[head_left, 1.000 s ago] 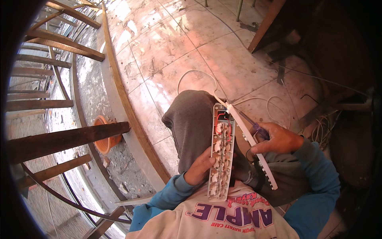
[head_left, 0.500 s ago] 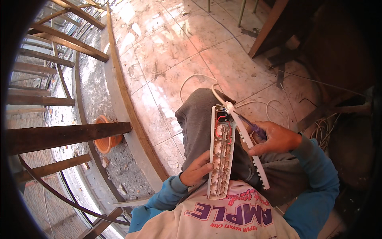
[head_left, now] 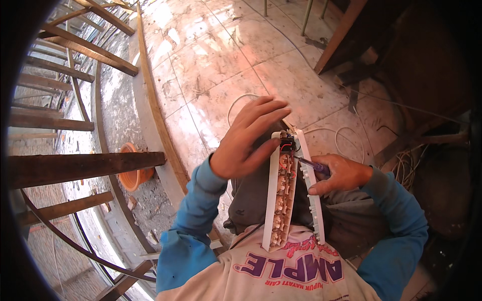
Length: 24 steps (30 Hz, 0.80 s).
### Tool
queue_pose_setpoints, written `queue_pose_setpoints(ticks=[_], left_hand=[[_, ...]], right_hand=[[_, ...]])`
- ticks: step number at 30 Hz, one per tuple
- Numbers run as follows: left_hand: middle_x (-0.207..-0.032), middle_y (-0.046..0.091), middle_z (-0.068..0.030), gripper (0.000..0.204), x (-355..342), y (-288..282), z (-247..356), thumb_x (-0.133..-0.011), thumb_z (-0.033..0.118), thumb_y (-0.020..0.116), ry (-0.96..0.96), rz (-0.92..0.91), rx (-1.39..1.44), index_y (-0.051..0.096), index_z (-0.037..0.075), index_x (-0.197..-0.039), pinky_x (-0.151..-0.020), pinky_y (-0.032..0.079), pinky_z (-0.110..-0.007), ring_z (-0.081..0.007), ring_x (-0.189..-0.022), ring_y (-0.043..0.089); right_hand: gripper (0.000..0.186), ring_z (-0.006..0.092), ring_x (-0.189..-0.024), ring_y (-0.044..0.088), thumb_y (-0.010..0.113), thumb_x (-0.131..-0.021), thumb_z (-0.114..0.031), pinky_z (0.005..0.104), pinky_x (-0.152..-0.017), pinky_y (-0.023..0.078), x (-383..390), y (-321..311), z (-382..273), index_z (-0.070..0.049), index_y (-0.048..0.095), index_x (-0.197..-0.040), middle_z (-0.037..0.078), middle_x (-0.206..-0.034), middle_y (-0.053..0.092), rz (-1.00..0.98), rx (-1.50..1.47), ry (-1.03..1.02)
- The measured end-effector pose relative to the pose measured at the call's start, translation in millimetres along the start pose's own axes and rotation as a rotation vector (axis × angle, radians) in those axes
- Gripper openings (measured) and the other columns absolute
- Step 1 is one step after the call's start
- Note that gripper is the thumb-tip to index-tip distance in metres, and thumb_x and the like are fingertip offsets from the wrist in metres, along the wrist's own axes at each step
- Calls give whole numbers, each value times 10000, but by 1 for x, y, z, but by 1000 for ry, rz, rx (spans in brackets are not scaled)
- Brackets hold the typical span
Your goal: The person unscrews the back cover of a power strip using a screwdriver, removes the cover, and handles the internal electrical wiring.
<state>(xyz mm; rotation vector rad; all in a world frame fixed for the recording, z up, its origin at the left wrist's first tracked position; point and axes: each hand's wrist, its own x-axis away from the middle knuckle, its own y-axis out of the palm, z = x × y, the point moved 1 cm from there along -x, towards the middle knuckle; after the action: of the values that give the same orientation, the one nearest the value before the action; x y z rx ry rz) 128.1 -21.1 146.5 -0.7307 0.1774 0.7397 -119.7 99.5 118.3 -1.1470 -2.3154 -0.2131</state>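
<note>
An opened white power strip lies lengthwise over my lap. Its long narrow base shows metal contact strips, red wires and a black switch at the far end. The other half, a white cover, stands on edge to the right of the base. My left hand is over the far end with fingers stretched out, its thumb at the base's edge beside the switch. In my right hand is a screwdriver with a purple handle, its shaft pointing at the base; the thumb rests against the cover.
Pale cable loops over the dirty tiled floor, with more coiled cable at the right. A wooden beam reaches in from the left, past an orange pot. Dark wooden furniture stands at the far right.
My left hand has gone from the base's left side up to its far end, with fingers spreading out. The base has tilted, and the cover has swung closer to upright alongside it.
</note>
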Motion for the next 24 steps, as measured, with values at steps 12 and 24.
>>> queue_pose_setpoints(ticks=[12,24], left_hand=[[-1037,693,-138,137,-16,9,-54,-887,25,709,-60,-269,286,666,4,-1016,-863,524,-356,-289,-987,678],[-1071,712,-143,119,-5,-5,-53,-878,75,744,-200,-207,317,678,5,-948,-907,521,-361,-256,-1031,684]], right_hand=[[671,170,-916,609,859,-763,-398,312,-817,495,4,-12,-20,9,592,-1224,82,-948,639,17,-14,127],[720,136,-1038,582,878,-758,-270,288,-918,481,0,7,-9,23,542,-1324,81,-1151,628,240,-278,-18]])
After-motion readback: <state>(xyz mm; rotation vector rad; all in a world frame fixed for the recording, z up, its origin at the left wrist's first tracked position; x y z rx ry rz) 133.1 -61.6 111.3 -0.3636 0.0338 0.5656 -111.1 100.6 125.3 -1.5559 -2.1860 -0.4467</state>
